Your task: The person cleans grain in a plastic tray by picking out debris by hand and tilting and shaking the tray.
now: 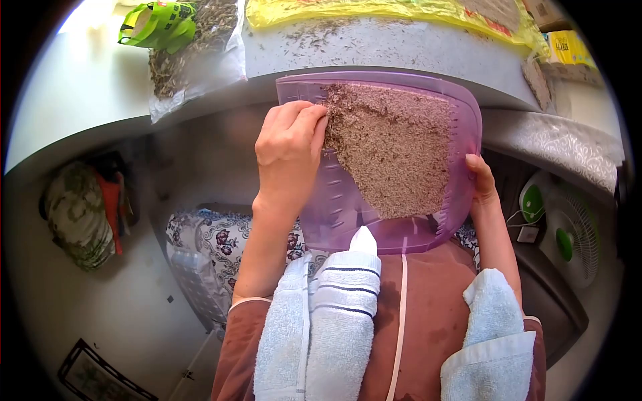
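A purple see-through plastic tray [328, 200] is held in front of my chest, tilted. A layer of small pale brown grains [401, 154] lies in it, with darker husk-like bits [344, 100] gathered along the upper left of the layer. My right hand [483, 182] grips the tray's right rim, thumb over the edge. At the upper left of the grains, my left hand [291, 137] is closed with thumb and fingers pinched together. What sits between those fingertips is too small to make out.
Beyond the tray runs a pale counter [267, 53] with scattered dark bits. On it are a clear plastic sheet [231, 60] bearing dark husks, a green bag [164, 27] and a yellow bag [294, 12]. A fan [572, 237] stands at right; a light blue towel [344, 321] hangs over my chest.
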Action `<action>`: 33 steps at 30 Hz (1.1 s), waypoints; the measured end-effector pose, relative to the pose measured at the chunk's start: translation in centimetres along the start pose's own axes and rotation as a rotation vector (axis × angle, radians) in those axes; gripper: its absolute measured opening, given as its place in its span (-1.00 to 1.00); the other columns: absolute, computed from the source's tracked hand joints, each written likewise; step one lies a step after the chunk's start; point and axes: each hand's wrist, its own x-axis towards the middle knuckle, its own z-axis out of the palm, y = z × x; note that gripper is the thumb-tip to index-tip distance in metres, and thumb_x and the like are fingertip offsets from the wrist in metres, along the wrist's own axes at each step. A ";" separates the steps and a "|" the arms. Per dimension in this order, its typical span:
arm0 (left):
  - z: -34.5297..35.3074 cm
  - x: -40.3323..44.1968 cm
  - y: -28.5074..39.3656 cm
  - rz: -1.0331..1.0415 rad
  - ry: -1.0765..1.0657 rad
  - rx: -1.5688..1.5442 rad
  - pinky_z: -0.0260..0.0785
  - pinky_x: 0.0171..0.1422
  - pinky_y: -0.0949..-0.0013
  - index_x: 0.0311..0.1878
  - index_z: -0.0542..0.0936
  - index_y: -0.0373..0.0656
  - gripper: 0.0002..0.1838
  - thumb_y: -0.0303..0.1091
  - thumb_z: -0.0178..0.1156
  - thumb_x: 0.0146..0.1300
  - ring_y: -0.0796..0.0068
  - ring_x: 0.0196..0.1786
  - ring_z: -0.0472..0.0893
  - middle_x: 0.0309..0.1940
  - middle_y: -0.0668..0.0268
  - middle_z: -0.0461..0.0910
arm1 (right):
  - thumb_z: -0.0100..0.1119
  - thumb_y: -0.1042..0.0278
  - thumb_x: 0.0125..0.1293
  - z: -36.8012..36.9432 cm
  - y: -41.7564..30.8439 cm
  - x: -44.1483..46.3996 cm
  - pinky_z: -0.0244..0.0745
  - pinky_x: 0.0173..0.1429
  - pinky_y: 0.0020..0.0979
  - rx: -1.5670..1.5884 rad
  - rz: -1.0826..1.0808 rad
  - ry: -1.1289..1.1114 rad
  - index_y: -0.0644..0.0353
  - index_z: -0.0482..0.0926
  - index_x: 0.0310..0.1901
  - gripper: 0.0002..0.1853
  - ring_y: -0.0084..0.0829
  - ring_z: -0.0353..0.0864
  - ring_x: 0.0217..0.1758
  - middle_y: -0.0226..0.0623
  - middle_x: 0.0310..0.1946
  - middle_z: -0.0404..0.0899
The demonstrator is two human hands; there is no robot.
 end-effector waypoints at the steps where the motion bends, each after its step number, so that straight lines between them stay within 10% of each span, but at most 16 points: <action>1: -0.2 -0.1 -0.1 0.000 0.001 -0.027 0.43 -0.13 0.32 -0.21 0.66 -0.15 -0.83 -0.48 0.28 0.08 0.29 -0.25 0.57 -0.25 0.27 0.60 | 0.28 0.19 0.06 0.0 0.0 -0.1 0.45 0.24 -0.24 0.005 0.005 0.009 0.28 0.27 0.27 -0.27 -0.25 0.52 0.13 -0.13 0.10 0.49; 8: 0.7 0.8 0.1 0.144 0.017 0.092 0.45 -0.09 0.34 -0.17 0.64 -0.19 -0.80 -0.53 0.24 0.09 0.25 -0.20 0.59 -0.19 0.24 0.60 | 0.27 0.19 0.07 -0.3 0.0 0.2 0.43 0.26 -0.24 0.005 0.025 0.004 0.28 0.28 0.26 -0.28 -0.25 0.52 0.13 -0.13 0.10 0.49; 16: -1.3 -2.6 -0.9 -0.170 0.057 -0.072 0.45 -0.06 0.34 -0.11 0.64 -0.16 -0.68 -0.50 0.36 -0.01 0.28 -0.20 0.57 -0.17 0.26 0.59 | 0.25 0.19 0.09 -0.7 0.3 0.3 0.43 0.26 -0.23 0.041 0.022 -0.018 0.29 0.28 0.27 -0.29 -0.24 0.52 0.14 -0.12 0.11 0.49; 33: -0.4 -4.4 -0.9 0.152 0.038 -0.055 0.49 -0.15 0.35 -0.26 0.65 -0.20 -0.76 -0.58 0.35 -0.07 0.29 -0.22 0.59 -0.29 0.28 0.60 | 0.24 0.19 0.11 -1.4 0.9 0.4 0.41 0.28 -0.22 0.056 0.034 -0.002 0.29 0.27 0.27 -0.30 -0.23 0.51 0.16 -0.11 0.12 0.48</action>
